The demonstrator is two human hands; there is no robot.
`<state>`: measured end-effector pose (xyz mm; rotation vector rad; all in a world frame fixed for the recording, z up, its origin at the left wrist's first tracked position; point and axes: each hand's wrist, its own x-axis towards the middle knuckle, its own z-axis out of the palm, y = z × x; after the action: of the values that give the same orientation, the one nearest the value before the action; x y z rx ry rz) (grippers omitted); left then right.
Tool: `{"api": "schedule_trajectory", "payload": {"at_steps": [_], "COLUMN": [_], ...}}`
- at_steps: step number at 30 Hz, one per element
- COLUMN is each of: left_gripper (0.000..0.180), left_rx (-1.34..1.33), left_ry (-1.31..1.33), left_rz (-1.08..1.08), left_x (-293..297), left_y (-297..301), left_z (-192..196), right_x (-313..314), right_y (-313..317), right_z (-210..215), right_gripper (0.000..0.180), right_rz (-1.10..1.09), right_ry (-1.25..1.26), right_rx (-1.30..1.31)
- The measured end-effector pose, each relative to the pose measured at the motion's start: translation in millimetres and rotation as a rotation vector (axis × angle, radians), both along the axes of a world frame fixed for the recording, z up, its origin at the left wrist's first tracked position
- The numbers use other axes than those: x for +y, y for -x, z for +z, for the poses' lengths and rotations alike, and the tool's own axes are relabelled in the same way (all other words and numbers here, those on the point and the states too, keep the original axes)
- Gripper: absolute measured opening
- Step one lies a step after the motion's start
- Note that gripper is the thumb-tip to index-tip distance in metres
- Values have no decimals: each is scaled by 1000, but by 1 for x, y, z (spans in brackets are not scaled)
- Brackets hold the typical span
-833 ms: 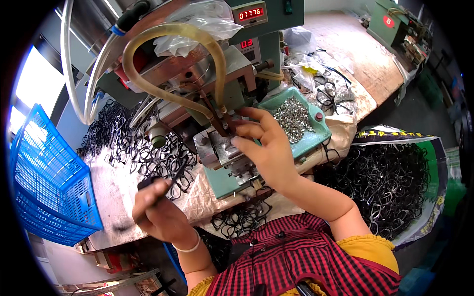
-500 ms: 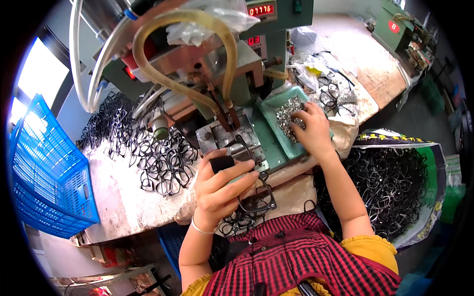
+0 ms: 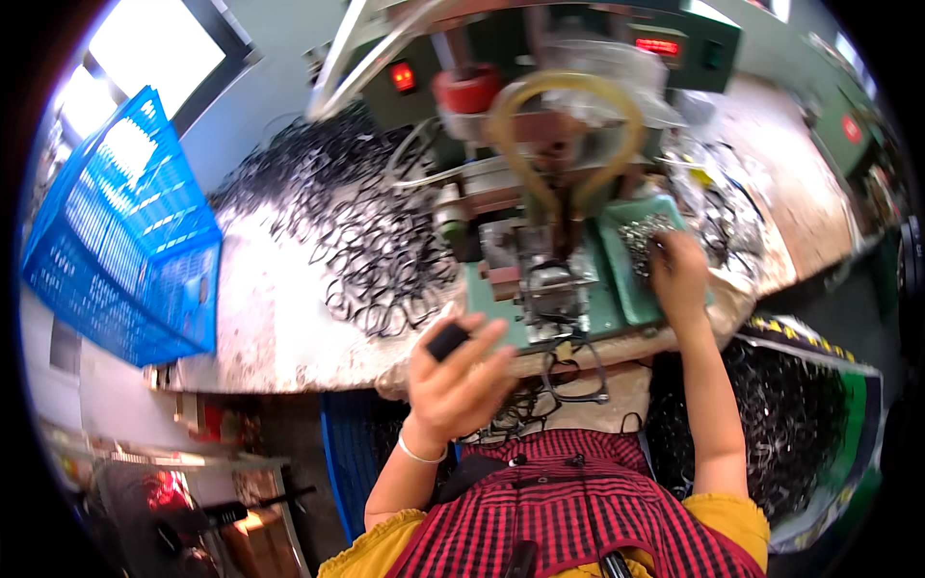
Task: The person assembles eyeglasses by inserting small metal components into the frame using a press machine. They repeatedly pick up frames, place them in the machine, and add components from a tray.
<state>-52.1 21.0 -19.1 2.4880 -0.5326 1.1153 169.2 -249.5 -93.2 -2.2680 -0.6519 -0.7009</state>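
My left hand [image 3: 462, 380], blurred by motion, is in front of the press [image 3: 559, 144] with its fingers stretched apart and nothing seen in them. A black sleeve [image 3: 447, 341] wraps one of its fingers. To its right, a black eyeglass frame [image 3: 603, 374] hangs at the front of the metal fixture [image 3: 556, 294], apart from the hand. My right hand [image 3: 680, 281] reaches into a green tray [image 3: 626, 299] at the fixture's right. Its fingers are curled at the small shiny metal pieces [image 3: 636, 236]; whatever they pinch is hidden.
Black eyeglass frames [image 3: 385, 241] are heaped on the bench at left. Beyond them stands a blue plastic basket [image 3: 125, 241]. A large sack [image 3: 771, 414] full of black frames sits at lower right. More frames [image 3: 525, 409] lie near my lap.
The view has swung, so the press appears farther right and more upright. My left hand has drawn away from the fixture and the eyeglass frame. My right hand stays at the tray.
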Motion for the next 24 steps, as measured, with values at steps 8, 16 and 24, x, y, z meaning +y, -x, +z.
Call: {"api": "schedule_trajectory", "payload": {"at_steps": [8,16,24], "left_gripper": [19,27,16], "left_rx": [125,352,56], "left_ry": [269,37,188], "left_rz": [625,591,624], "left_x": [110,138,131], "left_y": [27,-39,-14], "left_z": [-26,-105,-67], "right_x": [-7,-5,-55], "right_y": [17,27,66], "right_z": [4,4,1], "right_gripper": [14,13,14], "right_rz": [-35,-126,-225], "right_ry": [-241,-218,-474], "right_rx": [101,46,313]}}
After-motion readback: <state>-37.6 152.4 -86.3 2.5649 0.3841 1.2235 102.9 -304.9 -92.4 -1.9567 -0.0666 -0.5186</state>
